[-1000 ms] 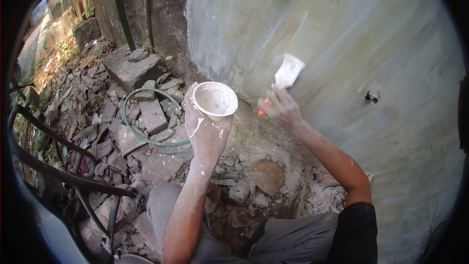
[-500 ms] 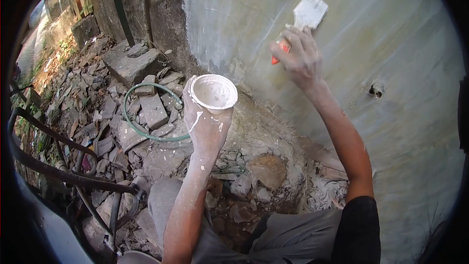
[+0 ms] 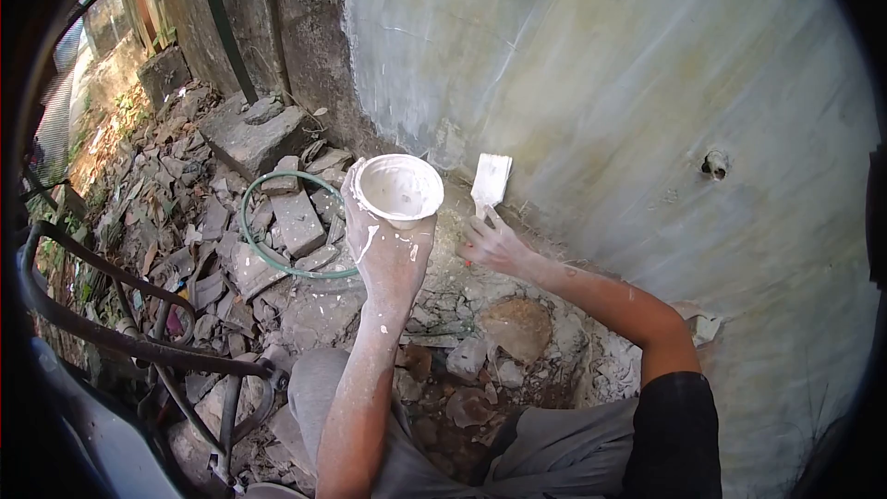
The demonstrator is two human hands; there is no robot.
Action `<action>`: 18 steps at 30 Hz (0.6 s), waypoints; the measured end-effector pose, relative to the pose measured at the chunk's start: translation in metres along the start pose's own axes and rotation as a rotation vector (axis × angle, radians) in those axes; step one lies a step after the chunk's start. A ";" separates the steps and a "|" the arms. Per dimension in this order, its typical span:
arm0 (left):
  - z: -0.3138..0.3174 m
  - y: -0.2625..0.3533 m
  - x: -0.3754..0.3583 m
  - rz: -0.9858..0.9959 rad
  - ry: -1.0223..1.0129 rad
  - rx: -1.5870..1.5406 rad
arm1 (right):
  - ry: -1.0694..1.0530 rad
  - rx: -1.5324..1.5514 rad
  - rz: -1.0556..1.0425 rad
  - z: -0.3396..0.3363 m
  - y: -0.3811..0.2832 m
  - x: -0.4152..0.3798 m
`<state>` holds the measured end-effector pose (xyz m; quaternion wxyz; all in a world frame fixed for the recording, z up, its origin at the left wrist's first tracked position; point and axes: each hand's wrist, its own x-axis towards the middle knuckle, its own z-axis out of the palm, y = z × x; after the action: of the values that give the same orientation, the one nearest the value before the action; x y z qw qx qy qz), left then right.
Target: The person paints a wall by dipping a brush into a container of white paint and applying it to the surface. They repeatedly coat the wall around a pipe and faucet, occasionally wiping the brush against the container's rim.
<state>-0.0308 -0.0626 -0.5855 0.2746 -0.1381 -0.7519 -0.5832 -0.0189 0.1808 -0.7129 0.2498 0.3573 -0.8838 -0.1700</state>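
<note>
The cup [image 3: 399,188] is gripped by the left hand [image 3: 388,254], fingers clenched around it. The brush [image 3: 490,182], grasped above the right hand [image 3: 496,245], is best pressed flat against the wall [image 3: 628,65].

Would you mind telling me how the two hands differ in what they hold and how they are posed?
The left hand grips a round white cup from below, mouth up; the right hand grips a flat paintbrush, bristles up. The left hand is raised away from the wall; the right hand reaches low, its brush at the wall's base. Both hands are spattered with white paint.
</note>
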 end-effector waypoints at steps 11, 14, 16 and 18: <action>0.000 0.001 0.004 0.058 0.035 0.040 | 0.168 -0.359 0.263 -0.075 0.075 0.025; -0.001 0.001 0.005 0.040 0.032 -0.015 | -0.002 -0.243 0.175 -0.035 0.043 -0.012; -0.001 0.004 0.005 0.039 0.032 -0.009 | -0.067 -0.174 0.082 -0.006 0.017 -0.037; -0.002 0.005 0.004 0.038 0.039 0.001 | -0.097 -0.108 0.055 -0.004 -0.006 -0.045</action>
<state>-0.0305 -0.0632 -0.5786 0.3003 -0.1406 -0.7440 -0.5801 0.0146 0.2084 -0.7268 0.2302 0.3101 -0.8939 -0.2276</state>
